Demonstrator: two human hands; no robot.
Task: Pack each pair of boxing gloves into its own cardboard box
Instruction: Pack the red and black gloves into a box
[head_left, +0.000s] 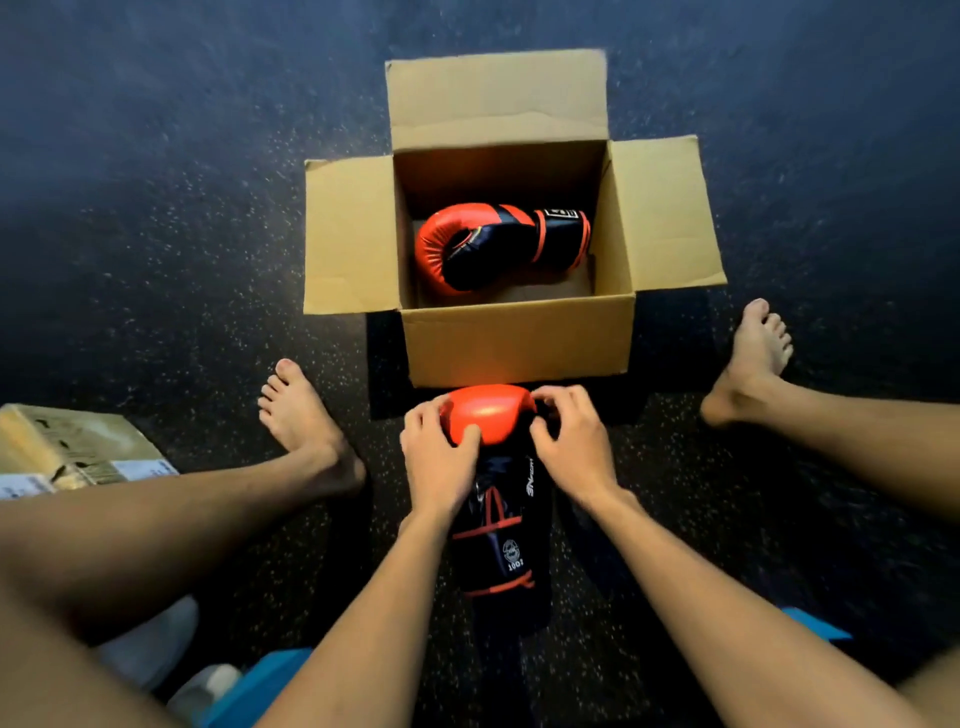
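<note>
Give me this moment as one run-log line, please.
left hand: grips red-and-black boxing glove | right hand: grips same glove | open brown cardboard box: one matching glove inside | stage: second glove not yet boxed

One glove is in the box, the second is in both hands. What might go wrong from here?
1. The packed glove lies across most of the box floor; the second glove may ride high and stop the flaps closing.
2. The left hand and right hand hold it low, close to the near wall, so it might catch there and shove the box away.
</note>
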